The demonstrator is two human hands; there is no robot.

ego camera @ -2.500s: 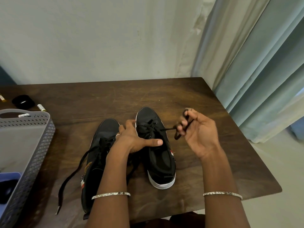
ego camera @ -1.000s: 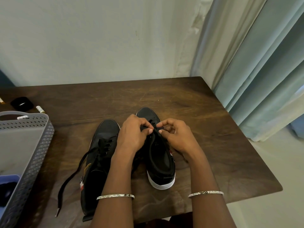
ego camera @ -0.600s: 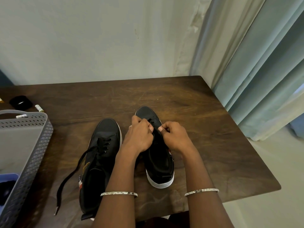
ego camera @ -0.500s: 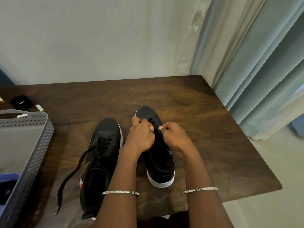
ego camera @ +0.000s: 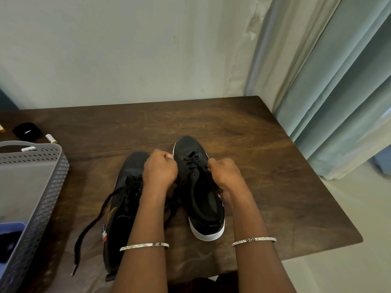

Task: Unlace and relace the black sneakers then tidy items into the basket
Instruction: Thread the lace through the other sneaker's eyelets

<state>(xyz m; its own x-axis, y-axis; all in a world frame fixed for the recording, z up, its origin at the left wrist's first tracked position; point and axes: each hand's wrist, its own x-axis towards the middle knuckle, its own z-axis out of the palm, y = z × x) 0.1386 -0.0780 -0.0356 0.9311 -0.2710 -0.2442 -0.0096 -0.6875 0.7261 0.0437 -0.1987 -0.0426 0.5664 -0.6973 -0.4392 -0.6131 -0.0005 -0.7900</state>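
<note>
Basket (ego camera: 53,187) at 9 o'clock, tidying not started. Left sneaker (ego camera: 132,166) at 7 o'clock, loose lace (ego camera: 95,214) trailing. Left hand (ego camera: 159,172) fisted, contents hidden: cannot tell. Right sneaker (ego camera: 203,199) at 6 o'clock, part-laced. Right hand (ego camera: 224,174) pinches its lace. Likely midway.

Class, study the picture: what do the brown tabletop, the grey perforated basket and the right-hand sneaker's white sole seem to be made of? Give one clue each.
Brown tabletop: wood or wood-look laminate, semi-gloss; grain streaks, soft sheen.
Grey perforated basket: moulded plastic, matt; regular holes, thin even wall.
White sole of the black sneaker: probably rubber, smooth; plain thick band.
</note>
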